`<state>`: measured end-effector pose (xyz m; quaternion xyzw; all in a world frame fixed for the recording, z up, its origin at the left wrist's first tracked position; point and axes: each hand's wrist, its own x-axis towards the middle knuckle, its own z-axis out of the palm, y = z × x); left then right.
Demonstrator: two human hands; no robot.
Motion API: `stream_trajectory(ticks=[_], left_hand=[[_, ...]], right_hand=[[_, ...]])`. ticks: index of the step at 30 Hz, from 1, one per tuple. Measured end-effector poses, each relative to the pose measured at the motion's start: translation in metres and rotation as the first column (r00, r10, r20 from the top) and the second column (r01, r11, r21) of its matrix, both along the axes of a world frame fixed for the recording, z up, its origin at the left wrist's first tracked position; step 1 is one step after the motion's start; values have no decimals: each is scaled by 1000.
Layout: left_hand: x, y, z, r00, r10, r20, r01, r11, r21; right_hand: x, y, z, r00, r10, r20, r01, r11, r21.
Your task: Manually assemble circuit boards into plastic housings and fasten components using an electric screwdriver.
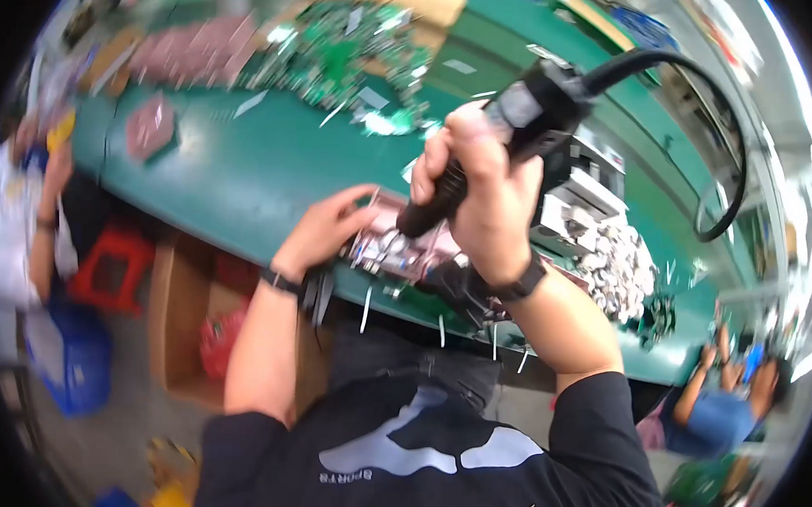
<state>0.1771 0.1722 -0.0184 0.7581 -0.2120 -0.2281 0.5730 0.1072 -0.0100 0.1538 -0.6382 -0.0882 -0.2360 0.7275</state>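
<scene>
Fingers of the right hand (pixel 490 189) gripped a black corded tool (pixel 532 109), its tip over a pinkish tray (pixel 384 210) at the edge of the table (pixel 227 166); the left hand (pixel 324 227) had fingers slightly spread beside it. Work seemed underway; blur hid what was finished.

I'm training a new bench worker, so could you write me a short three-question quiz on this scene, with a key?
1. What does the person's right hand hold?
2. True or false: in the picture, the red stool is to the left of the open cardboard box.
3. Where does the pile of white parts lie? A: in the open cardboard box; B: on the green table; C: on the red stool.

Key: 1. A black corded tool. 2. True. 3. B.
</scene>
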Motion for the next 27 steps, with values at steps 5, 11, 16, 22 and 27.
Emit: stream_trajectory(ticks=[5,11,16,22,27], left_hand=[[-9,3,7,999,53,0,-53,998,38],[-4,9,12,999,35,-41,-32,998,62],[-11,6,14,993,117,-23,-117,993,33],[-56,-11,54,827,300,475,-385,919,90],[-98,-53,82,767,5,641,-226,938,264]], right_hand=[[-82,-87,111,989,-74,125,56,989,140],[-123,-230,135,877,-475,72,476,879,-3],[-97,-321,58,630,-642,-437,611,757,-232],[-39,-393,-57,621,-293,-727,480,875,57],[-6,-416,-102,711,-128,-692,377,900,221]])
